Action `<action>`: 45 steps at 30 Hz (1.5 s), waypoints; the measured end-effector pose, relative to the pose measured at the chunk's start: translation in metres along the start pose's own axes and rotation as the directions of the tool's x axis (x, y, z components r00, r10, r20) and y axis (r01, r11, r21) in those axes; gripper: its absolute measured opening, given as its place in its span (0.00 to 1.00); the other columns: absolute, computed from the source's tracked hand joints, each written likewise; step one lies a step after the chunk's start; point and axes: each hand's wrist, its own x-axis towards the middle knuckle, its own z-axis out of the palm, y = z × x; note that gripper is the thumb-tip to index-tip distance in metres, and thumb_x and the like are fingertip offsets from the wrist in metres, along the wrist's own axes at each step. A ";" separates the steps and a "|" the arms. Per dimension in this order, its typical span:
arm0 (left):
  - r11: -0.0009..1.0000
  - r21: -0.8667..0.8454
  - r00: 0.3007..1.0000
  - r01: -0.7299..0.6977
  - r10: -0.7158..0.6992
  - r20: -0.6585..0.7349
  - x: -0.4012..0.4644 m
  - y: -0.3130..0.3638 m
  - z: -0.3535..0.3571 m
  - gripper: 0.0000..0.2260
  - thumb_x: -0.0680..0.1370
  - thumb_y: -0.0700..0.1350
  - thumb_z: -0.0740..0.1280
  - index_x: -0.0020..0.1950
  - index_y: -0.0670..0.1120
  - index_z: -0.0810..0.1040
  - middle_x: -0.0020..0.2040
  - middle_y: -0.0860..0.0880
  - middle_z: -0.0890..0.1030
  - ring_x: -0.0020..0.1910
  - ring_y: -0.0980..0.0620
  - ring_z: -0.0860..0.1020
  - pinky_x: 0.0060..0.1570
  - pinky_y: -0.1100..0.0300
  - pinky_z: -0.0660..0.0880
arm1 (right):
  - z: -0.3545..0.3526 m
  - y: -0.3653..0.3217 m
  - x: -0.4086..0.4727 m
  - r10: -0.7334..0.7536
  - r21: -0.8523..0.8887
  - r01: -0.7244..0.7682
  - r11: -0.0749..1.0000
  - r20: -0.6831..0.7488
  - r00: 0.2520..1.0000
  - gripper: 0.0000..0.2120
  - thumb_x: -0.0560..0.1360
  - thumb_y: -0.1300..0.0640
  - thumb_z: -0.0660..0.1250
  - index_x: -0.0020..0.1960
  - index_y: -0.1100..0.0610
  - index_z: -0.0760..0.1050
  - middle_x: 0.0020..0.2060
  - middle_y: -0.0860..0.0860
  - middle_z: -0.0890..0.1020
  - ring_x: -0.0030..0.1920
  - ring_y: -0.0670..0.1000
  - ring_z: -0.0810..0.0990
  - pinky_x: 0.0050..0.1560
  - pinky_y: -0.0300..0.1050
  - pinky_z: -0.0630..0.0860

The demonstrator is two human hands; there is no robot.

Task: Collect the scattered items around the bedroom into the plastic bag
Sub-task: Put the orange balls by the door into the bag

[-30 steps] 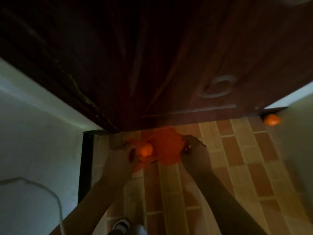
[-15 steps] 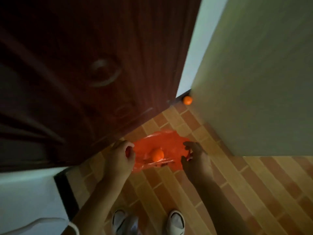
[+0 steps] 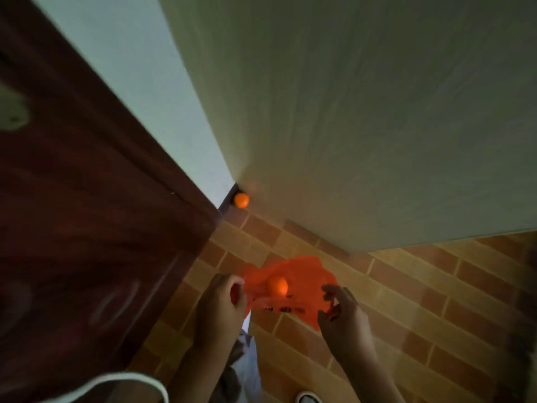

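An orange plastic bag [image 3: 299,282] hangs stretched between my two hands above the tiled floor. My left hand [image 3: 222,305] grips the bag's left edge. On the right edge, my right hand [image 3: 341,312] pinches the plastic with its fingertips. One orange ball [image 3: 277,285] lies inside the bag, seen through the thin plastic. A second orange ball [image 3: 241,200] rests on the floor in the corner where the door's edge meets the wall, well beyond the bag.
A dark wooden door [image 3: 87,228] fills the left side. A pale wall [image 3: 363,112] rises on the right, ending at a corner. The brick-pattern tile floor [image 3: 421,301] runs off to the right. My shoe [image 3: 308,398] shows at the bottom edge.
The view has swung to the right, so the door moved left and the wall came in. The corner ball now sits nearer the middle. Both hands still hold the bag with one ball inside.
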 end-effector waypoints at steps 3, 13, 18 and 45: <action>0.997 0.019 0.996 -0.071 0.069 0.063 0.037 0.001 0.020 0.11 0.71 0.33 0.77 0.48 0.47 0.84 0.45 0.52 0.84 0.43 0.59 0.78 0.42 0.74 0.65 | 0.009 0.009 0.019 0.097 0.025 -0.096 0.995 -0.047 0.994 0.26 0.68 0.67 0.73 0.62 0.46 0.79 0.48 0.39 0.79 0.42 0.42 0.80 0.40 0.42 0.78; 0.964 0.072 0.947 -0.257 0.236 0.219 0.141 -0.033 0.085 0.10 0.72 0.36 0.76 0.48 0.49 0.83 0.45 0.51 0.84 0.43 0.49 0.84 0.39 0.54 0.81 | 0.060 0.036 0.098 0.196 0.067 -0.187 0.980 -0.165 0.967 0.24 0.70 0.62 0.74 0.65 0.49 0.78 0.49 0.43 0.79 0.40 0.44 0.79 0.40 0.44 0.74; 0.924 0.108 0.915 -0.367 0.338 0.222 0.170 -0.057 0.134 0.10 0.71 0.35 0.77 0.47 0.48 0.83 0.45 0.50 0.84 0.44 0.47 0.84 0.42 0.57 0.77 | 0.093 0.073 0.134 0.147 -0.002 -0.149 0.989 -0.175 0.974 0.27 0.73 0.58 0.73 0.71 0.48 0.74 0.52 0.44 0.78 0.42 0.48 0.80 0.40 0.42 0.71; 0.714 0.520 0.852 -0.470 0.213 0.478 0.221 -0.226 0.349 0.45 0.65 0.71 0.71 0.78 0.50 0.71 0.77 0.46 0.71 0.74 0.40 0.71 0.69 0.41 0.71 | 0.187 0.191 0.323 -0.024 -0.694 0.180 0.697 0.228 0.973 0.56 0.65 0.37 0.80 0.83 0.51 0.53 0.75 0.54 0.61 0.71 0.57 0.68 0.72 0.59 0.69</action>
